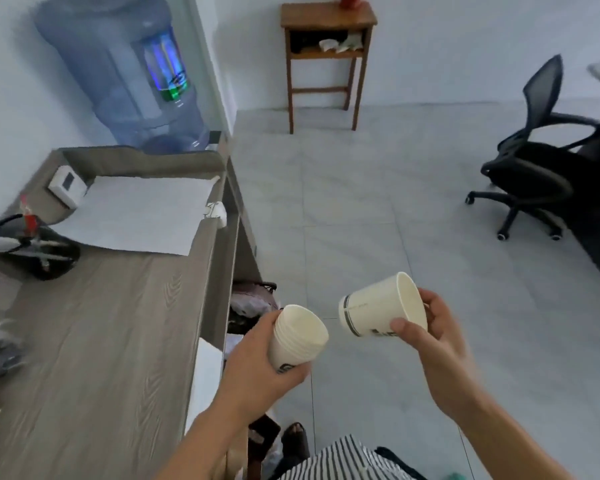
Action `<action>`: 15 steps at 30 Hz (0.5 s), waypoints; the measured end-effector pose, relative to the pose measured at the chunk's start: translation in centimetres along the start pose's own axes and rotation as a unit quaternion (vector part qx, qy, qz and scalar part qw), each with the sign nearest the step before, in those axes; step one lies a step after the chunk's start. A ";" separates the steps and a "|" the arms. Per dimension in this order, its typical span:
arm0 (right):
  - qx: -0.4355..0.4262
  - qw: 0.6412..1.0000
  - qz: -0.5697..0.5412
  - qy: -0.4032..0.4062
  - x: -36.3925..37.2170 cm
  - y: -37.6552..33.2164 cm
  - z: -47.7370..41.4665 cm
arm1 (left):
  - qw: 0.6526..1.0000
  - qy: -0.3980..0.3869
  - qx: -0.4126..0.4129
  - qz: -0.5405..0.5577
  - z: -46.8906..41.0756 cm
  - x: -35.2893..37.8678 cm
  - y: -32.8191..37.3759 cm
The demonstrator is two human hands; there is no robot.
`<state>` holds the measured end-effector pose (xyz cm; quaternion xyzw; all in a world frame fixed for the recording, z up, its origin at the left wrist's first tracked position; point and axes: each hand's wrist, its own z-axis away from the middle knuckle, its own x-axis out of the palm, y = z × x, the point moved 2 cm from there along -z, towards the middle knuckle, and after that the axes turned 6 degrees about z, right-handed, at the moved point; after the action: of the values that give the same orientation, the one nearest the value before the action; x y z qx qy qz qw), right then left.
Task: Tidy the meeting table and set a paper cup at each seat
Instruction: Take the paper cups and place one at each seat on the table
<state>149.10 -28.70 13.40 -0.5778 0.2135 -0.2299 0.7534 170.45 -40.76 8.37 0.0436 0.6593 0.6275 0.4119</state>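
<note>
A striped garment (343, 460) fills the bottom edge of the view, with both bare forearms reaching forward above it. The left hand (260, 362) is wrapped around the lower part of a stack of paper cups (297, 336), nested together, mouth tilted up and to the right. The right hand (433, 334) is closed on a single paper cup (381, 306), thumb on its side and fingers over the rim, so the cup lies nearly sideways with its base pointing left toward the stack. The two are near each other but apart, both held in the air over the grey tiled floor (378, 202). To the left runs a wood-grain table (101, 323) carrying a white sheet (136, 216) and a dark bowl-like holder (39, 251) whose contents are too blurred to make out. A water bottle (125, 71) stands behind it. Further off are a small wooden stand (326, 57) against the wall and a black office chair (530, 161) at right.
</note>
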 end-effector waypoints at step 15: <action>0.147 0.943 -0.008 0.300 -24.1 6.7 -5.8 | 0.992 -0.073 -0.017 0.100 -21.7 17.6 11.7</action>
<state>126.99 -17.36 6.90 -0.3667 0.3882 -0.4275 0.7294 140.57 -45.37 7.10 0.1480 0.6091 0.6716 0.3949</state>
